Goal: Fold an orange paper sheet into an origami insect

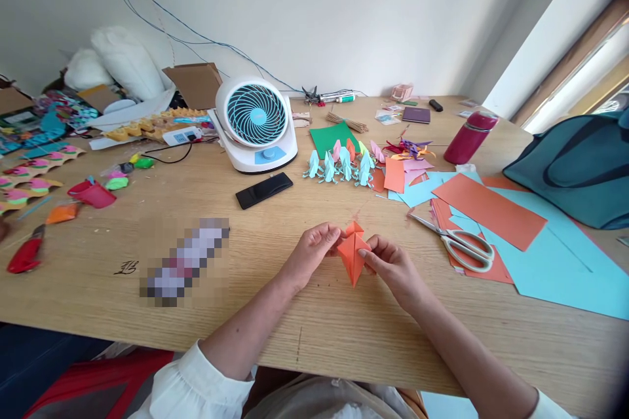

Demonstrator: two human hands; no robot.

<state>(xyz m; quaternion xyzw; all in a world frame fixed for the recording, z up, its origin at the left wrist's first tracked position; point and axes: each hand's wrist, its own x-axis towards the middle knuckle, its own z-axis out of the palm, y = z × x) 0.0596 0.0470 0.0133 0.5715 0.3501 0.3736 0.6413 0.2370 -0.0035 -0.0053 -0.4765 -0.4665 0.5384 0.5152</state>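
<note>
A folded piece of orange origami paper (352, 256) is held just above the table, its narrow point facing me and a small flap at its far end. My left hand (318, 245) pinches its left edge between thumb and fingers. On the opposite edge, my right hand (388, 262) grips it with the thumb pressed on the top face. Beyond my hands stand several folded paper figures (346, 165), mostly light blue, with some pink and orange. Scissors (466, 245) with pale handles lie to the right of my right hand, partly over orange paper.
Orange sheets (491, 208) and large light-blue paper (574, 268) cover the right side, near a teal bag (574, 163) and a magenta bottle (470, 137). A white fan (255, 121) stands at the back, with a black phone (264, 190) before it. Red-handled pliers (27, 252) lie far left.
</note>
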